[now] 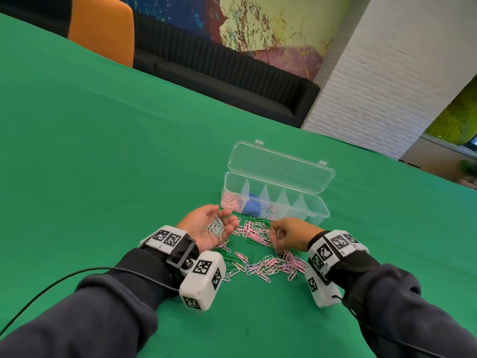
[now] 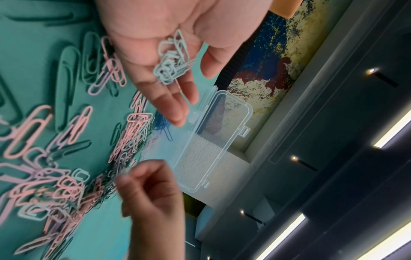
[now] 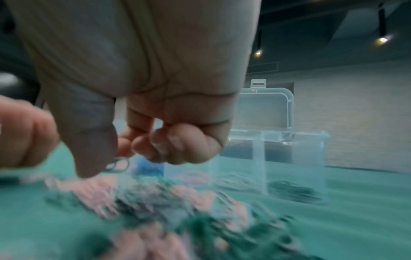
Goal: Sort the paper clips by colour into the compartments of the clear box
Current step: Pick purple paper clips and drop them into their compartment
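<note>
My left hand (image 1: pixel 204 223) lies palm up in front of the clear box, fingers relaxed, carrying a small heap of pale blue clips (image 1: pixel 215 227) (image 2: pixel 171 66). My right hand (image 1: pixel 284 235) hovers over the loose pile of pink, green and pale clips (image 1: pixel 260 251), fingers curled. Its thumb and forefinger pinch one pale clip (image 3: pixel 119 164). The clear box (image 1: pixel 318 211) stands open behind the pile with its lid (image 1: pixel 281 166) tipped back. Pink clips (image 1: pixel 232 201) fill its leftmost compartment, and blue clips (image 1: pixel 251 205) fill the one beside it. Further right the compartments hold a few clips.
Green cloth (image 1: pixel 103 151) covers the whole table. A black cable (image 1: pixel 51 285) trails from my left wrist across the near left. Beyond the far edge stand an orange chair (image 1: pixel 103 29), a black sofa (image 1: pixel 232 81) and a white brick pillar (image 1: pixel 374 86).
</note>
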The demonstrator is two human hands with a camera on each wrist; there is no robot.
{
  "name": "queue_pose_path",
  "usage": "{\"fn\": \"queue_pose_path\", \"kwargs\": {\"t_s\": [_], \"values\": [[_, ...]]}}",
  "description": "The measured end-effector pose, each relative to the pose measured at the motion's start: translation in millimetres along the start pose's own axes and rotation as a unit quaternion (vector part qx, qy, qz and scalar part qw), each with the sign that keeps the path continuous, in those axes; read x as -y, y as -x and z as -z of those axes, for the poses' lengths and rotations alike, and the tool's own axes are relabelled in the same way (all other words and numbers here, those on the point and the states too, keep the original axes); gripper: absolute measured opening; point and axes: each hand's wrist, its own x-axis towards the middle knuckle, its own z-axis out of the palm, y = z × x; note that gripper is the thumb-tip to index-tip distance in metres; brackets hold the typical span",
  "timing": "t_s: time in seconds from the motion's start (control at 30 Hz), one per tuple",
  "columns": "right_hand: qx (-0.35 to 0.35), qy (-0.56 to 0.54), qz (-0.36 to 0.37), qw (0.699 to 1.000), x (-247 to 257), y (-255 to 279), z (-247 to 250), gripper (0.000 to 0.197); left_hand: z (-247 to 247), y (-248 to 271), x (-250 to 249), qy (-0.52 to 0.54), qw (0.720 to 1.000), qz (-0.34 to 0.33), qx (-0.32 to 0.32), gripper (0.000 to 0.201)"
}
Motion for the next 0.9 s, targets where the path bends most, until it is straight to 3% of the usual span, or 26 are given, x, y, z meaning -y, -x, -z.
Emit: {"fn": "queue_pose_path", "kwargs": {"t_s": [0.07,0.17,0.23,0.3,0.37,0.43,0.5,0.6,0.67,0.77,0.83,0.9], "values": [[-0.053,-0.107,0.044,0.992,9.5,1.8,7.5,0.017,-2.5,0.2,2.6,-0.002,1.000,0.008,0.015,0.040],[-0.116,-0.253,0.100,0.955,25.3,3.7,17.8,0.017,-4.3,0.5,3.4,-0.012,0.999,0.029,0.024,0.041],[-0.104,-0.209,0.093,0.968,30.0,4.2,16.6,0.017,-4.8,1.8,2.7,-0.004,0.999,0.039,0.030,0.042],[-0.035,-0.087,0.055,0.994,29.7,4.6,7.4,0.012,-3.7,2.7,0.7,0.012,0.999,0.036,0.034,0.043],[0.030,0.019,0.028,0.999,24.1,3.5,-5.2,0.012,-3.1,3.0,-0.9,0.026,0.999,0.029,0.035,0.043],[0.051,0.053,0.015,0.997,18.8,1.2,-14.5,0.017,-2.5,2.6,-1.3,0.028,0.999,0.023,0.033,0.043],[0.049,0.056,0.012,0.997,15.8,-0.9,-15.2,0.023,-2.0,2.5,-0.7,0.027,0.999,0.019,0.033,0.043],[0.012,0.009,0.040,0.999,18.5,-0.2,-5.8,0.016,-1.1,1.6,0.2,0.020,0.999,0.014,0.029,0.042],[-0.047,-0.105,0.079,0.990,24.8,1.8,4.1,0.011,-1.5,0.7,0.9,0.014,1.000,0.012,0.024,0.042],[-0.096,-0.305,0.124,0.939,32.8,5.4,19.5,0.011,-3.7,-0.4,2.0,0.006,1.000,0.017,0.019,0.041],[-0.105,-0.289,0.121,0.944,31.0,7.0,21.9,0.013,-4.6,0.2,1.5,0.004,0.999,0.022,0.023,0.041],[-0.083,-0.183,0.094,0.975,25.6,11.0,15.4,0.015,-4.6,1.9,0.3,0.012,0.999,0.024,0.031,0.041]]}}
